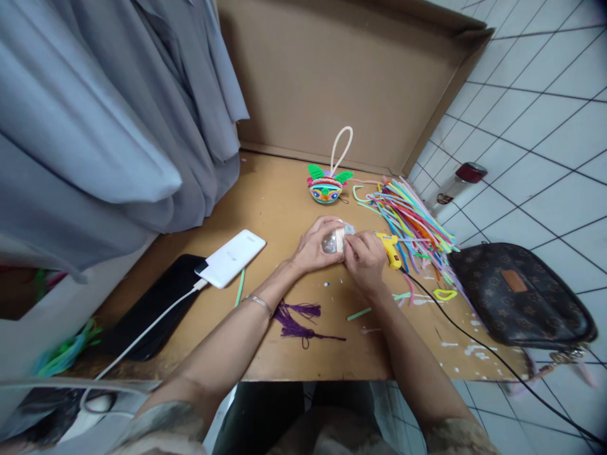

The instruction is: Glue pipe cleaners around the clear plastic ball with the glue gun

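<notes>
My left hand (313, 245) is wrapped round a small clear ball (331, 242) with a cream band across it. On the ball's right side, the fingers of my right hand (366, 256) are pinched together against the band; whether a small piece sits between them is hidden. A yellow glue gun (391, 250) lies just right of that hand, its black cord running off to the lower right. Beyond both hands stands a colourful animal-head ornament (325, 188) with green ears and a white loop. Purple tassels (300, 321) lie near my left wrist.
Many coloured pipe cleaners (417, 212) are heaped at the right, beside a brown patterned bag (519, 294) and a red-capped bottle (462, 183). To the left are a white power bank (236, 258) with cable and a black tablet-like slab (156, 316). Grey cloth (190, 114) hangs above; cardboard (332, 76) stands behind.
</notes>
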`<state>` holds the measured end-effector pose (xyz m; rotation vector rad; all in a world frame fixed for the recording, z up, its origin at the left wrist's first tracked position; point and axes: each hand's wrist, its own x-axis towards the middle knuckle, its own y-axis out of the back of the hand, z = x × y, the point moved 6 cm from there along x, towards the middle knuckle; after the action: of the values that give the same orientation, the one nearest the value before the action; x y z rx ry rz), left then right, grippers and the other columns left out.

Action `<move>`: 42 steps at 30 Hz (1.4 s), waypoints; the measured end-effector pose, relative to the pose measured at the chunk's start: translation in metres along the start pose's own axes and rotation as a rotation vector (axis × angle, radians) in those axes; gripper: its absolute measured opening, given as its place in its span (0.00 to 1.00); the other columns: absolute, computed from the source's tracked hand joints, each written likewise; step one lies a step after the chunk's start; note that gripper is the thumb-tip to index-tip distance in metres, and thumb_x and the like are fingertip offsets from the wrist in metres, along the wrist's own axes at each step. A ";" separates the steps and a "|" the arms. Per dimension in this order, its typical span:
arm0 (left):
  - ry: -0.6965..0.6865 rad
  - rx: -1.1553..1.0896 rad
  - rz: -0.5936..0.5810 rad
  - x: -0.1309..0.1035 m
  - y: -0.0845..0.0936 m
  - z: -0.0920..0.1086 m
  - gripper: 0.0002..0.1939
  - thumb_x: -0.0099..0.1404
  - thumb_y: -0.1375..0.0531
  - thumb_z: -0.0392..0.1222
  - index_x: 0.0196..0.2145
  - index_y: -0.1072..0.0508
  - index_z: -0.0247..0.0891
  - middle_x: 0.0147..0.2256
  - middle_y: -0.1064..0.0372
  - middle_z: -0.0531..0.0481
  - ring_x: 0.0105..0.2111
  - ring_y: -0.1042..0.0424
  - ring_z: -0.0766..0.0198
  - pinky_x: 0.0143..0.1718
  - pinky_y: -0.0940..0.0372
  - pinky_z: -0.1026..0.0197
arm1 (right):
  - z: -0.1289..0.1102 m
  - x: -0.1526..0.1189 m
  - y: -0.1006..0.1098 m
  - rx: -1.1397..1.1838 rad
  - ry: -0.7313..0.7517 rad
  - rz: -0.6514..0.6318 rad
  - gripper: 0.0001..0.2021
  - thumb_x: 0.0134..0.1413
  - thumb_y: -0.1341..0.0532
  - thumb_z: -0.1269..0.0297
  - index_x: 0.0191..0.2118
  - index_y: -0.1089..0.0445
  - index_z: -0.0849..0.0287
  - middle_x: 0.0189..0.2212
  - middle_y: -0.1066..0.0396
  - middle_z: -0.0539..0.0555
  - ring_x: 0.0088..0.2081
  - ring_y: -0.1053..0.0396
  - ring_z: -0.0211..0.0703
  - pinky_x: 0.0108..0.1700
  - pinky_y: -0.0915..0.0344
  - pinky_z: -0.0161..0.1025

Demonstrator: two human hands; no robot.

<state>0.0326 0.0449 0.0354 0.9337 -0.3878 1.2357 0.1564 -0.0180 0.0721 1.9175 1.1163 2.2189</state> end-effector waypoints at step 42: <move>0.046 0.054 -0.010 -0.001 -0.002 -0.004 0.37 0.48 0.31 0.43 0.56 0.34 0.39 0.55 0.34 0.39 0.57 0.32 0.49 0.60 0.35 0.46 | 0.013 0.000 -0.001 0.316 -0.249 -0.023 0.13 0.65 0.47 0.69 0.47 0.27 0.56 0.37 0.26 0.56 0.40 0.28 0.45 0.45 0.31 0.43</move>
<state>0.0326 0.0475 0.0311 0.9506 -0.3142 1.2617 0.1673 -0.0105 0.0710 2.2027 1.5059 1.8128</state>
